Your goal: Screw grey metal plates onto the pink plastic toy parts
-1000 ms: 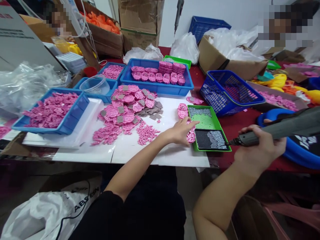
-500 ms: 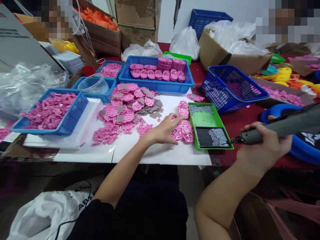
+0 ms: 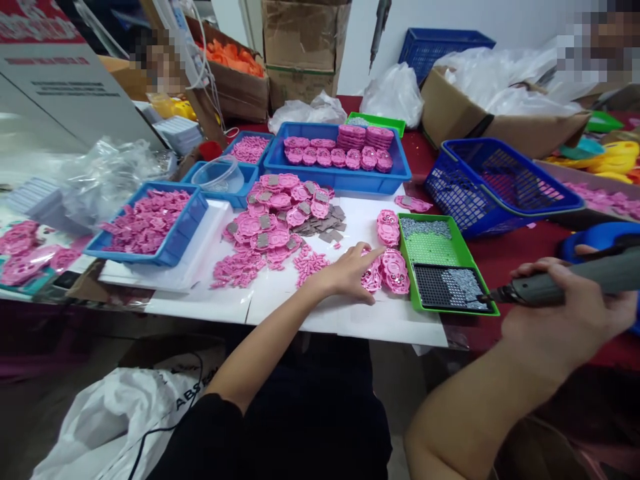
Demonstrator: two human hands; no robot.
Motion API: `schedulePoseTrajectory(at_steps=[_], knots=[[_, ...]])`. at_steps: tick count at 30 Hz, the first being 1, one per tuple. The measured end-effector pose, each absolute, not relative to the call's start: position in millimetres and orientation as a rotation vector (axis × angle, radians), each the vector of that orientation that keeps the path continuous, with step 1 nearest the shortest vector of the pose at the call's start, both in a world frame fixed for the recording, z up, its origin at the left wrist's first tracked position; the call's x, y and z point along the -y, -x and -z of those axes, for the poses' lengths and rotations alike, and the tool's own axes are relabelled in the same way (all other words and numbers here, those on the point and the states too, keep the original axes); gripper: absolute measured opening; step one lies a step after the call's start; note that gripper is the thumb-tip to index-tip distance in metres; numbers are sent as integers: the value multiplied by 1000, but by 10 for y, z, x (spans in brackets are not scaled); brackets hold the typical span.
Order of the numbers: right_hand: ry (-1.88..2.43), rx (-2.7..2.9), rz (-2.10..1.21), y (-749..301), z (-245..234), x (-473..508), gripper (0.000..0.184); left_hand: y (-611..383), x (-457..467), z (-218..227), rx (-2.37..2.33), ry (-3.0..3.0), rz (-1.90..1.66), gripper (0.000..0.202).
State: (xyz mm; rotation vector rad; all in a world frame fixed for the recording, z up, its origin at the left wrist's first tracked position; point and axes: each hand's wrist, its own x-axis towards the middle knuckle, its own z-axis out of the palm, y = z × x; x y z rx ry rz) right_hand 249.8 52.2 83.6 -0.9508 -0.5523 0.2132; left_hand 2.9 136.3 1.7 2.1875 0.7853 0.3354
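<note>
My right hand (image 3: 560, 313) is wrapped round a grey electric screwdriver (image 3: 575, 279). The driver's tip is at the lower right corner of the black screw plate (image 3: 435, 287), which has rows of holes and is partly filled with small silvery screws (image 3: 464, 288). That plate lies in the near half of a green tray (image 3: 440, 248), with more loose screws at the tray's far end. My left hand (image 3: 350, 273) is curved with thumb and fingers apart beside two pink plastic casings (image 3: 395, 272), its fingertips partly over the left one. Another pink casing (image 3: 388, 227) lies just behind them.
Left of my hand are piled pink casings (image 3: 273, 217), grey square plates (image 3: 327, 227) and small pink pieces (image 3: 310, 262). A blue tray (image 3: 335, 179) of stacked casings stands behind; a blue basket (image 3: 500, 187) is at right. Another screwdriver (image 3: 380, 30) hangs above.
The view has shifted, so the whole table appears further right and slightly lower. Both hands keep nearly the same place relative to the casings and the screw plate.
</note>
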Motion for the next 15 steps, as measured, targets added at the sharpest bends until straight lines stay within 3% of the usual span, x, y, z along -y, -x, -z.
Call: schedulePoseTrajectory(at_steps=[7,9,13,15], knots=[[974,536,-227,-2498,-842,-473,33,141,-1391,-140,-831,-2255,-383,122],[971,533,-226,-2518,-848,-461,33,273,-1511,-218,-973,-2336,-405,103],[931,490,-202,-2559,-867,-456,35,479,-1829,-314,-1397,-2427,-397,38],[938,490,-210,-2553,-882,-451,35,514,-1943,-308,-1508,-2445,-363,27]])
